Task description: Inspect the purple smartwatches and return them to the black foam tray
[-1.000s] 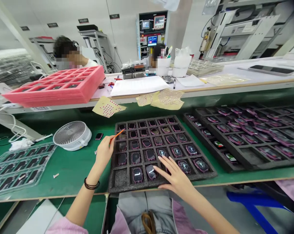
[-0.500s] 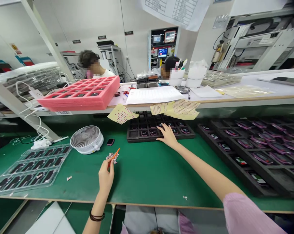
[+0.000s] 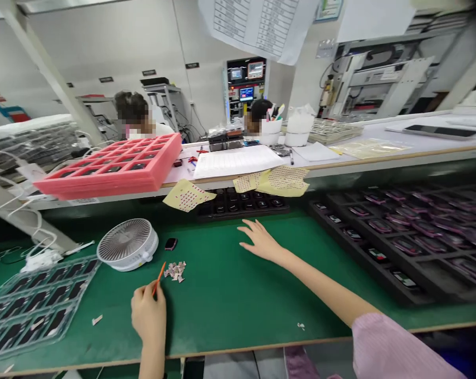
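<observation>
My left hand (image 3: 148,316) is closed on a thin orange stick (image 3: 159,278) that points up toward a small heap of peeled film scraps (image 3: 175,270) on the green mat. My right hand (image 3: 259,240) is stretched out over the mat, fingers spread and holding nothing, just short of a black foam tray of small watches (image 3: 241,202) that lies under the shelf's edge. A single loose watch (image 3: 170,243) lies beside the white fan (image 3: 127,245).
A clear blister tray (image 3: 32,305) lies at the left. Large black trays of watches (image 3: 404,231) fill the right. A pink foam tray (image 3: 107,168), papers and yellow sticker sheets (image 3: 275,179) sit on the raised shelf. Two people work behind it.
The black tray went from right in front of me to the back under the shelf. My right hand has come off it. My left hand moved down and left with the stick.
</observation>
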{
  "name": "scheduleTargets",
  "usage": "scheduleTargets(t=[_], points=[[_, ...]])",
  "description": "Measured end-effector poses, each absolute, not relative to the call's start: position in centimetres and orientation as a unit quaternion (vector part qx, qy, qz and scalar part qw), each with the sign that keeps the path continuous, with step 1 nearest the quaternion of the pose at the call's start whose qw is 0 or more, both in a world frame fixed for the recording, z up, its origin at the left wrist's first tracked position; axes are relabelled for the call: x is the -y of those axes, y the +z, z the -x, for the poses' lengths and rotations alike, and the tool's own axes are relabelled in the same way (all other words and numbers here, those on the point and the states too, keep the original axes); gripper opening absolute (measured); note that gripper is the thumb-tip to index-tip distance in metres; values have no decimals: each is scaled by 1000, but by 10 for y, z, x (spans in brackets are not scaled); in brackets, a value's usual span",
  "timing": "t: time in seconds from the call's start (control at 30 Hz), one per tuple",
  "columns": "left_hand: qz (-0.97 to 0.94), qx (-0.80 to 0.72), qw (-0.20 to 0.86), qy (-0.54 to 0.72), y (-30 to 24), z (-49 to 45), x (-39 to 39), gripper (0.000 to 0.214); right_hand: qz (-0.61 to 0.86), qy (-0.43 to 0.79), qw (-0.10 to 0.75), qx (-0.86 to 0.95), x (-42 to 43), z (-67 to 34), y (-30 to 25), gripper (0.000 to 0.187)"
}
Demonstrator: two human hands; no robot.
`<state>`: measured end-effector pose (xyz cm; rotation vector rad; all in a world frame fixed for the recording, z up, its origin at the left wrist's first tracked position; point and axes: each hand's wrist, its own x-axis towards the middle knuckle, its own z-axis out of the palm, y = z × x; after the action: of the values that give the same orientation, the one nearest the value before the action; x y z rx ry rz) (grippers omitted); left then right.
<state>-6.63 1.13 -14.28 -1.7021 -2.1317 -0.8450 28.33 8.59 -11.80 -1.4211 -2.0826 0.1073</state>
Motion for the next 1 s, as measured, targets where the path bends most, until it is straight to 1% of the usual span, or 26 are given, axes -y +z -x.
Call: scheduleTargets(t=[0.07,0.1,0.17,0.2,0.27,0.33,0.4,0.47,0.5,0.57,0.63,0.7,0.77,0.83,0.87,0.93,1.0], points=[[592,744,154,-268,-143,67,-11,29,524,-3,314,792,-42,-307,-109,37],[596,744,154,-260,-142,67,-11,29,541,-30,336,770,-20,-322,-104,36],[599,740,158,-261,-138,62,-12,30,593,-85,409,688,22,-356,-96,35],[598,736,162,-275,-135,57,-13,32,621,-122,463,621,42,-375,-95,34],[614,705,156,-319,-129,42,-17,35,667,-198,543,469,79,-414,-100,34],[672,636,102,-366,-123,14,-24,34,700,-229,603,307,111,-453,-110,36],[746,540,-14,-389,-118,-28,-30,31,673,-185,704,132,135,-492,-122,41],[795,450,-170,-369,-113,-82,-31,29,608,-89,789,2,151,-528,-130,46],[814,405,-253,-332,-111,-111,-29,27,588,-45,807,-26,157,-545,-132,45],[822,312,-405,-249,-106,-172,-21,24,564,47,823,-45,164,-572,-132,35],[781,266,-534,-184,-104,-230,-13,26,534,141,832,-46,169,-591,-129,25],[701,276,-641,-148,-105,-282,-9,31,491,219,842,-53,174,-601,-126,20],[583,299,-744,-131,-109,-326,-9,38,459,257,848,-71,179,-608,-124,16],[463,316,-817,-133,-114,-363,-11,38,453,259,848,-88,184,-614,-121,11],[414,326,-839,-137,-116,-378,-11,35,453,260,848,-93,185,-617,-119,9],[357,345,-856,-143,-118,-401,-11,25,451,270,845,-95,184,-627,-114,7],[347,361,-853,-147,-119,-418,-12,14,452,284,841,-89,179,-638,-107,6]])
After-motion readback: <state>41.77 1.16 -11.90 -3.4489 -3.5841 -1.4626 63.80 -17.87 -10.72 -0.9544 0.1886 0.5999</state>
